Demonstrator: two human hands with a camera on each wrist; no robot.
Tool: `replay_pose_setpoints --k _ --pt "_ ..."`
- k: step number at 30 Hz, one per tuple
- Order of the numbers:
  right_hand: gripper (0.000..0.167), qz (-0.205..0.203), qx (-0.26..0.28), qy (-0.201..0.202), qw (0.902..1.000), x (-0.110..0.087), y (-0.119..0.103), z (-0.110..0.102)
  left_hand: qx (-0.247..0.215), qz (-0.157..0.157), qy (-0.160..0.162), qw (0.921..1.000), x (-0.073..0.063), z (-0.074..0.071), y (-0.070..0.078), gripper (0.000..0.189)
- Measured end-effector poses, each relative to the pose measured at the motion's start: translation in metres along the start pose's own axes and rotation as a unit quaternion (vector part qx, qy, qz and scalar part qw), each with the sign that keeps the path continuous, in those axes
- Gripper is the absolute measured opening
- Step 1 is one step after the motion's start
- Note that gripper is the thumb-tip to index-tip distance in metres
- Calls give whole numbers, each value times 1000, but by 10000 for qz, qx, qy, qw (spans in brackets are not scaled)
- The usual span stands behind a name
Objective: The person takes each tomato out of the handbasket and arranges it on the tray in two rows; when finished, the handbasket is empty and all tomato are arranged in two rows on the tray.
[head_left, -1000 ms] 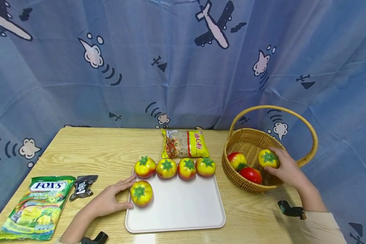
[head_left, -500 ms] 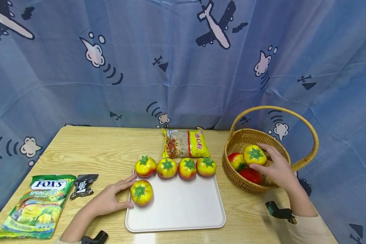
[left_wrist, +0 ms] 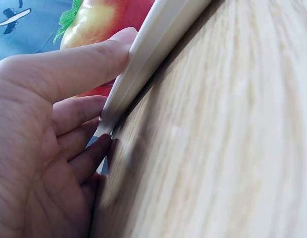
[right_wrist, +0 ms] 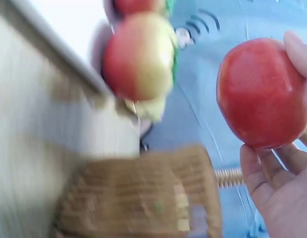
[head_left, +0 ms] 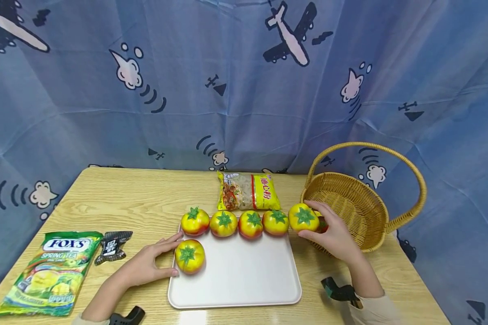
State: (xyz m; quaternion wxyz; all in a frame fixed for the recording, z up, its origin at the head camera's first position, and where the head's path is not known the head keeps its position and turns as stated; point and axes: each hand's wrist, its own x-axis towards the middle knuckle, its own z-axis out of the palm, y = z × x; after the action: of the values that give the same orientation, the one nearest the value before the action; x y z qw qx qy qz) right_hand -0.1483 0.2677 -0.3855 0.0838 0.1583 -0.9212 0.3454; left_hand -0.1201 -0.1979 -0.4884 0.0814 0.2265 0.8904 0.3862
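Observation:
My right hand [head_left: 334, 237] holds a yellow and red toy tomato [head_left: 303, 217] with green leaves between thumb and fingers. It is just off the right back corner of a white tray [head_left: 248, 273]; in the right wrist view the red underside of this tomato [right_wrist: 265, 94] shows. My left hand [head_left: 146, 265] rests at the tray's left rim, thumb and fingertips spread along it, as the left wrist view shows. Beside those fingertips a tomato [head_left: 190, 257] sits on the tray. Several more tomatoes, such as one near the middle [head_left: 223, 224], stand in a row along the back rim.
A wicker basket [head_left: 351, 198] with a tall handle stands at the right; my right hand partly hides its contents. Behind the tray lies a yellow food packet [head_left: 248, 192]. A green candy bag [head_left: 50, 275] and a small black packet [head_left: 111, 247] lie left.
My right hand has carried the tomato out of the basket, leftward to the end of the back row. The left hand has stayed at the tray's rim.

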Motion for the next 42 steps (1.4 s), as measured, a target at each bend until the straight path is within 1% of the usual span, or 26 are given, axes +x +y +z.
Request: replay_pose_setpoints --k 5,9,12,19,25,27,30,33,37,42 --pt "72 -70 345 -204 9992 -3 -11 25 -24 -28 -11 10000 0 0 0 76" --pt "72 -221 736 -370 9964 -5 -20 43 4 -53 4 10000 -1 0 1 76" --pt "72 -283 910 -544 9940 -5 -28 55 30 2 5 10000 -1 0 1 76" --pt "73 -450 1174 -880 9882 3 -49 67 -19 -24 -7 10000 -1 1 2 75" --pt "71 -633 1475 -1198 9797 10 -66 79 23 -13 15 10000 -2 1 2 75" --pt "72 -705 1494 -1322 9774 11 -70 84 43 12 26 10000 -2 1 2 75" --pt "72 -861 1379 -1510 9751 10 -74 93 68 76 45 9999 -1 1 2 76" --pt "72 -940 1273 -1804 9708 8 -77 102 63 108 60 9999 -1 0 2 77" --pt "71 -876 1185 -2206 9642 6 -81 112 68 134 52 9999 -1 -1 3 77" --pt "71 -737 966 -2425 9625 6 -83 120 84 135 42 9999 0 -1 3 77"
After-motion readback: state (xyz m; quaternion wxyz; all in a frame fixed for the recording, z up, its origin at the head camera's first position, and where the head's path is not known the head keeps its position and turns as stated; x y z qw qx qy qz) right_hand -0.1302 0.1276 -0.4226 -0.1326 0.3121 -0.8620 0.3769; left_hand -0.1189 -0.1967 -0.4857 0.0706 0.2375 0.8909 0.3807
